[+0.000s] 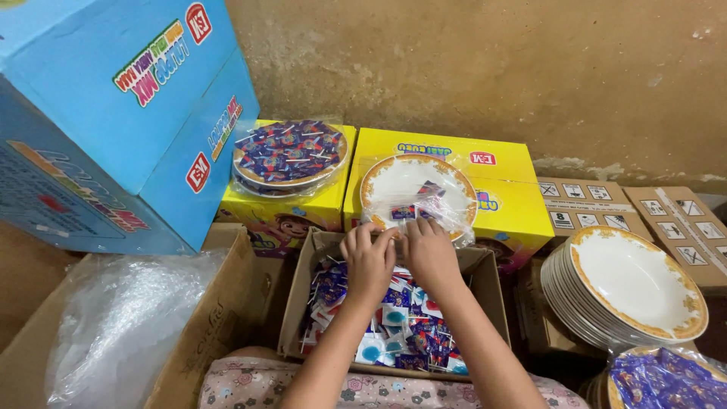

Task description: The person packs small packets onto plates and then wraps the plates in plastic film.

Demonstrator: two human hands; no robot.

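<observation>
Left hand [369, 261] and right hand [429, 254] pinching clear wrap [454, 220], bagged plate [418, 195] just beyond fingertips, above candy box [488, 284]

plate [418, 185] on box [492, 170], sweets carton [485, 291] before

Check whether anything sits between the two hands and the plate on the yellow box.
Nothing visible blocks them. The left hand and right hand are already at the near rim of the gold-trimmed plate, which is wrapped in a clear plastic bag with a few candies inside.

Blue carton [113, 113], stacked plates [628, 291], crumpled plastic [129, 318].
</observation>
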